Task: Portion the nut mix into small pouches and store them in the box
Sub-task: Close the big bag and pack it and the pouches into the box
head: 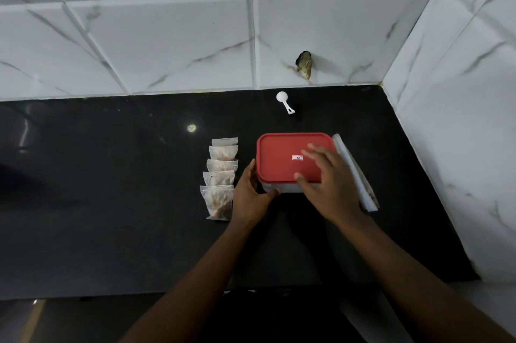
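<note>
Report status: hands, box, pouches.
Left hand grips box at near-left corner; right hand open over red lid. Lid on. Five pouches lined up left of box, outside it.

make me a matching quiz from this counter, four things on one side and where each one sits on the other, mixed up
Things
1. white scoop
2. filled pouches
3. red lid
4. large bag

Places
A. right of the box
B. on top of the box
C. by the tiled wall
D. in a row left of the box

Pairs: 1-C, 2-D, 3-B, 4-A
</note>
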`<action>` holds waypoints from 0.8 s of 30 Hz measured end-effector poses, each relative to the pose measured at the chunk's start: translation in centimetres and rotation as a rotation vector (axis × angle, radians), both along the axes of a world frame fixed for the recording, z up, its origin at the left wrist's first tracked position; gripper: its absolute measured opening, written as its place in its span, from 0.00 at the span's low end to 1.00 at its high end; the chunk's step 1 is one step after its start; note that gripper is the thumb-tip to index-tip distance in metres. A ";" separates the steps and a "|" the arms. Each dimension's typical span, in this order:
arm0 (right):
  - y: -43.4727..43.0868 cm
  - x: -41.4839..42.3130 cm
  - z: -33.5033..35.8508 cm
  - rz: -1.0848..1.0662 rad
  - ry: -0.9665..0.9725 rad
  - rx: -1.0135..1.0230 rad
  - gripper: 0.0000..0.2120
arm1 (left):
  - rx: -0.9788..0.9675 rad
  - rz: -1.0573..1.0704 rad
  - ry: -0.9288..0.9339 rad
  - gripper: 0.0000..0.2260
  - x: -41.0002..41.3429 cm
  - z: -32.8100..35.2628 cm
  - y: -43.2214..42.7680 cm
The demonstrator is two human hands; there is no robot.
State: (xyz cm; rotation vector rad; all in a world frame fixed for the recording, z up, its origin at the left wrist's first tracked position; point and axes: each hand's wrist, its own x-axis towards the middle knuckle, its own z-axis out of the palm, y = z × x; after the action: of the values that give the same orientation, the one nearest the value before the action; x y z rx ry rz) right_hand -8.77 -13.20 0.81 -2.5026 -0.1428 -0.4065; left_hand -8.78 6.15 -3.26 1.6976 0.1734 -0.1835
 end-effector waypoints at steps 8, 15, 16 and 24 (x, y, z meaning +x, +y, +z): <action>5.4 2.3 0.3 0.183 0.215 -0.192 0.38 | 0.137 -0.032 -0.157 0.32 0.8 -0.2 -0.2; 6.7 2.8 0.8 0.152 0.251 -0.365 0.32 | 0.180 -0.041 -0.186 0.29 0.7 -0.8 0.1; 6.8 3.0 1.0 0.165 0.263 -0.389 0.31 | 0.169 -0.041 -0.187 0.28 0.7 -0.8 0.1; 6.5 3.9 1.9 0.235 0.283 -0.516 0.30 | 0.115 -0.066 -0.163 0.27 0.9 -1.1 0.5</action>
State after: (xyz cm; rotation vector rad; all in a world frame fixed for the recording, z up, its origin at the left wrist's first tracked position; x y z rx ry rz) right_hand -4.87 -6.73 2.75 -2.9661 -0.4745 0.1014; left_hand -7.90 6.62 -4.39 1.8258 0.0066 -0.0841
